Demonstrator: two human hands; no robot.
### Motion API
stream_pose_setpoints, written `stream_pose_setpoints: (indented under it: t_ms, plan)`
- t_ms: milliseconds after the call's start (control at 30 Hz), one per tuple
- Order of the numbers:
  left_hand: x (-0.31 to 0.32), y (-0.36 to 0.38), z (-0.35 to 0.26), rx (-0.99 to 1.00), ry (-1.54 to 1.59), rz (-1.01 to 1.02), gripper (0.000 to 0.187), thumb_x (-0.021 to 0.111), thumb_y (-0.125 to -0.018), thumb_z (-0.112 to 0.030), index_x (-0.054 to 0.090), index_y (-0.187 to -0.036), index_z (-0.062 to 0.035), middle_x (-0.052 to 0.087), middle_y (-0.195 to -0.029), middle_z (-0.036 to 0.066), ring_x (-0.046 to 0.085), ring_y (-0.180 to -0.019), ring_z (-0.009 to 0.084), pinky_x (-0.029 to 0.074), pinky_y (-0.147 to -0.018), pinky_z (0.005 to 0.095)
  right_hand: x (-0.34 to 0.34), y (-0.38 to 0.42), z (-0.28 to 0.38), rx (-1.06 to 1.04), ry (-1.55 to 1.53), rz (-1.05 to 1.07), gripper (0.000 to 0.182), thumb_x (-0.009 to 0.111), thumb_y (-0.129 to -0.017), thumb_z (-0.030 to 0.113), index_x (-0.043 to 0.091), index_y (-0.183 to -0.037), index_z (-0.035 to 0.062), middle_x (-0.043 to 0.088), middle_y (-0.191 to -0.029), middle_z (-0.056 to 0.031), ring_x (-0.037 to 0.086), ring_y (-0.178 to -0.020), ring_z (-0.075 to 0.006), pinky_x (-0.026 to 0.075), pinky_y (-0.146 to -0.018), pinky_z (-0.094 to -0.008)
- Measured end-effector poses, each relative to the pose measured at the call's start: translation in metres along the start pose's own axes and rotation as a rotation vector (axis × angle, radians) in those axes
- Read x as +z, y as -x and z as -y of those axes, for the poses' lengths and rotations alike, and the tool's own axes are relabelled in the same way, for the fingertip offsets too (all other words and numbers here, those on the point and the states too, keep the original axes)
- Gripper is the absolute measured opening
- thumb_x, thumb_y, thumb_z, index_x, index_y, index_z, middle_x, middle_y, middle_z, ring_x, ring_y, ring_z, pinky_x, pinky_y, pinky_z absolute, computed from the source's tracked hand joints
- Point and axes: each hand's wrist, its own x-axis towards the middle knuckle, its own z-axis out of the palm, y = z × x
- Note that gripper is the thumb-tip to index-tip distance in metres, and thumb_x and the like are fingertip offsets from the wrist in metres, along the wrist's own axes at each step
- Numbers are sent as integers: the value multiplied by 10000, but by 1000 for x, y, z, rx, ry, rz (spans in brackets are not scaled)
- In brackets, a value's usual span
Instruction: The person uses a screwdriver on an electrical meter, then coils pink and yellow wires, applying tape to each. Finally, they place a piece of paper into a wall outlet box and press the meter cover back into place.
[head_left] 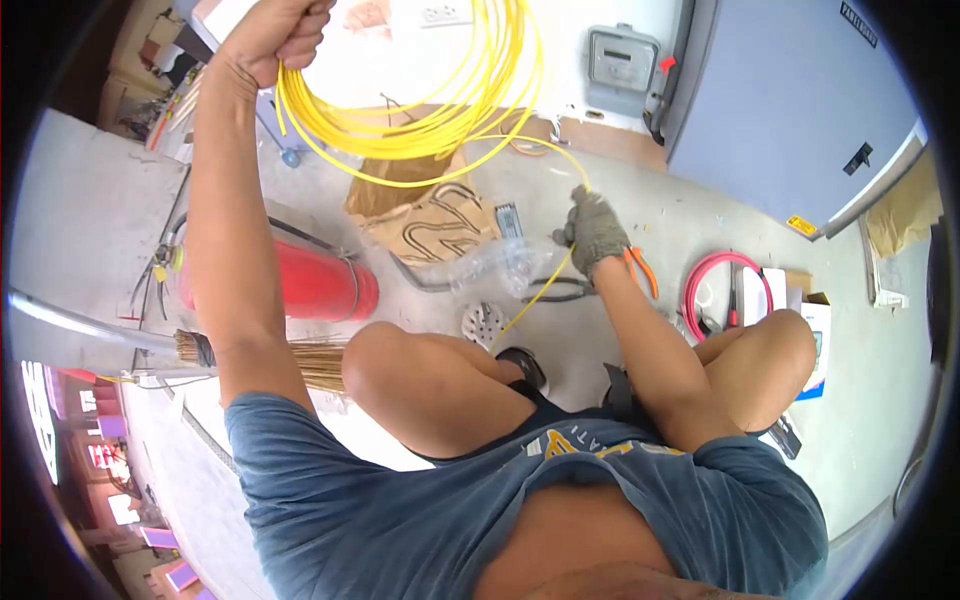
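A large loose coil of yellow wire [350, 130] hangs from my bare left hand [283, 45], raised at the upper left with its fingers wrapped round the loops. One strand runs off the coil to my right hand [597, 228], which wears a dark grey work glove. Its fingers close on that strand, and the wire continues down toward my feet. Orange-handled pliers [643, 272] lie beside the right wrist. Below the coil stands an open brown paper bag [425, 225], with clear crumpled plastic [500, 268] next to it.
A red fire extinguisher [325, 283] and a straw broom [322, 366] lie at left. Ahead are a grey electric meter [622, 62] and a grey panel cabinet [780, 110]. A coil of pinkish-red cable [690, 290] rests by my right knee, near small boxes.
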Motion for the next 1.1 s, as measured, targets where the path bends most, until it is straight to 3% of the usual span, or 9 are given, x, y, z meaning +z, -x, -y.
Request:
stream_pose_setpoints:
  t_ms: [67,167,400,600,700,767,833,933,1100]
  plan:
    - [-7,3,0,-72,-15,-99,448,637,-926,-465,388,-653,-210,267,-495,-112,209,-363,-4,171,-328,180,-18,-32,21,-198,383,39,265,660,-871,268,578,-1003,53,529,-636,-58,512,-553,-172,518,-557,-348]
    - [-26,0,2,-129,18,-155,429,680,-911,-401,408,-648,-199,288,-485,-106,224,-361,3,186,-336,190,8,14,183,92,10,-88,400,700,-877,332,614,-1066,-10,583,-700,-63,618,-637,-192,515,-552,-358]
    - [-30,34,-9,42,-628,-85,137,694,-804,-160,603,-761,-68,409,-525,-79,339,-437,31,280,-406,217,1,29,303,-152,656,14,372,580,-943,387,652,-1087,52,568,-708,-54,557,-559,-156,505,-549,-332]
    - [31,57,-24,617,-1205,205,186,712,-701,-80,538,-710,-15,428,-575,132,465,-525,211,374,-516,324,-9,12,340,-543,1003,234,373,566,-942,371,624,-1244,159,633,-815,-54,583,-676,-126,521,-613,-311]
    - [79,70,-26,973,-1369,154,218,733,-712,-81,536,-794,-34,517,-635,120,506,-596,289,401,-541,361,16,24,363,-1147,1429,352,394,479,-996,318,567,-1297,78,503,-652,3,479,-545,-68,490,-553,-273]
    - [105,77,-29,889,-1169,-29,315,751,-720,-88,551,-961,-59,577,-721,106,558,-669,321,443,-581,412,53,52,386,-566,1152,555,333,595,-919,342,661,-1074,56,669,-784,-103,602,-618,-203,498,-595,-343]
    - [124,70,-27,981,-1081,-198,408,745,-713,-57,535,-1062,-74,605,-775,102,584,-710,333,468,-612,420,64,65,390,-506,1105,590,340,562,-942,342,659,-1102,58,663,-781,-97,579,-603,-186,494,-591,-342]
    - [139,68,-32,894,-1031,-433,418,709,-754,-99,610,-1160,-85,674,-853,146,653,-816,366,524,-696,440,76,56,383,-592,1176,537,365,501,-986,327,646,-1186,59,664,-806,-108,566,-617,-151,496,-600,-335]
    - [149,66,-47,816,-1052,-529,250,692,-681,-71,594,-880,46,507,-1009,235,607,-776,440,519,-672,485,66,24,387,-953,1092,605,298,541,-965,258,655,-1113,26,680,-941,-171,630,-792,-219,517,-746,-362]
